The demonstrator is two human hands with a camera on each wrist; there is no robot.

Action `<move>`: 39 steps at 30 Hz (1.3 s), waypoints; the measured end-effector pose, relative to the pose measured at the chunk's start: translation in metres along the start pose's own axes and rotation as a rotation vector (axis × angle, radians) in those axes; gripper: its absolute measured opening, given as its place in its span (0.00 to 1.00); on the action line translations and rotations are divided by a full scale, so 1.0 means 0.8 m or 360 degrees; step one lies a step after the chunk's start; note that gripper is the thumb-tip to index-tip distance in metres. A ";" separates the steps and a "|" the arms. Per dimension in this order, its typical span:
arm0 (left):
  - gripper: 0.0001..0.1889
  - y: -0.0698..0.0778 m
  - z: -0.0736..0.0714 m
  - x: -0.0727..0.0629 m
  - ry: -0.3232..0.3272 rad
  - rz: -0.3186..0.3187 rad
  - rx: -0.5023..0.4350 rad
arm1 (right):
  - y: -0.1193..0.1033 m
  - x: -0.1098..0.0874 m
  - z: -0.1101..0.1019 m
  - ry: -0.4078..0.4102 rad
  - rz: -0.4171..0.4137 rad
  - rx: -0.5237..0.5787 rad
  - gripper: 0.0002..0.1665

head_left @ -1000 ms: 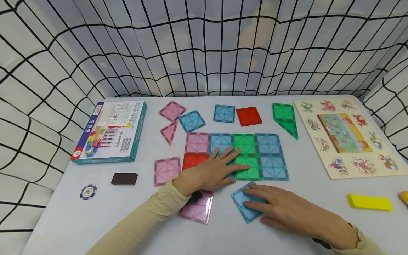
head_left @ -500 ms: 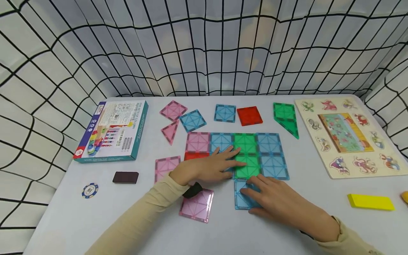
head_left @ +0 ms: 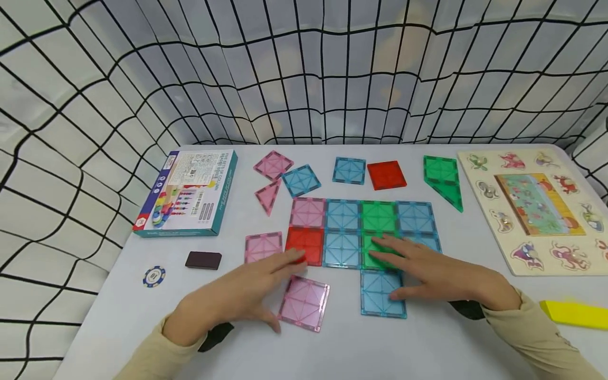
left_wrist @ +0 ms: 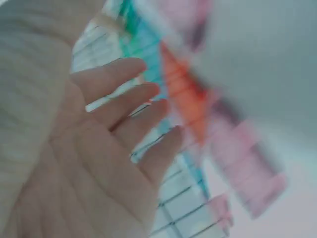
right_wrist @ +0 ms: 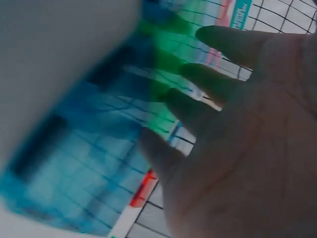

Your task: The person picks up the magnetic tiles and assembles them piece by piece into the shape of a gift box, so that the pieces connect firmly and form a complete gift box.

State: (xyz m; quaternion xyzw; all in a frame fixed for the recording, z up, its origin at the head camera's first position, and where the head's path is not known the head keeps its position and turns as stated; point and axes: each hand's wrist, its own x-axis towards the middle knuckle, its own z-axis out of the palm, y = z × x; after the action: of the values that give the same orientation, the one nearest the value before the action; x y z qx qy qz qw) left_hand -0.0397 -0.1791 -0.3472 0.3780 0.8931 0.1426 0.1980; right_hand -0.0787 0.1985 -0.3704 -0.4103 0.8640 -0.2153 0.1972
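Closest in on the white surface point(head_left: 342, 353), the left hand point(head_left: 237, 293) lies with fingers long and parted, gripping nothing; its thumb tip is just beside the near-left corner of a loose pink tile point(head_left: 304, 303), while its fingertips sit over the near-left corner of a red tile point(head_left: 305, 244); contact there, cannot call it!

Across to the right hand point(head_left: 442, 277), spread wide, no grip on anything; thumb over the right edge of the near blue tile point(head_left: 377, 290), which butts against the lower green tile point(head_left: 375, 258) where the other fingertips lie; whether they press, the frames do not tell.

Out toward the surface's right edge, a yellow block point(head_left: 572, 315); toward the left edge, a poker chip point(head_left: 154, 276) with a dark block point(head_left: 203, 260) beyond it; then another pink tile point(head_left: 261, 245), partly behind the left hand.

Mid-surface, the tile grid point(head_left: 343, 216) runs two rows of four, pink, blue, green, blue in the far row, red leading the nearer one.

Up by the far-left corner, a flat box point(head_left: 187, 192); by the far-right corner, a wooden puzzle board point(head_left: 484, 211); between them along the far edge, a pink-and-blue cluster point(head_left: 301, 180), a lone blue square point(head_left: 349, 170), a red square point(head_left: 386, 175), a green piece point(head_left: 442, 171); behind it all, black netting point(head_left: 349, 74)!
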 end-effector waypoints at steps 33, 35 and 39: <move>0.32 0.026 0.027 0.059 0.0145 0.0261 0.0198 | -0.046 0.019 -0.034 0.0671 -0.0075 0.0437 0.06; 0.33 0.026 0.027 0.067 0.0162 0.0274 0.0214 | -0.038 -0.004 -0.049 0.0655 -0.0036 0.0379 0.08; 0.38 0.025 0.030 0.077 0.0178 0.0292 0.0249 | -0.010 -0.053 -0.062 0.0252 0.0281 0.0189 0.04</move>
State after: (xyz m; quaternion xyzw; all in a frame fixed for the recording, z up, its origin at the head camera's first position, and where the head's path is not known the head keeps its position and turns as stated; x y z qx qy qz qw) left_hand -0.0553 -0.1183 -0.3756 0.4638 0.8728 0.1109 0.1040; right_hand -0.0745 0.2376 -0.3184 -0.3020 0.8953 -0.2796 0.1704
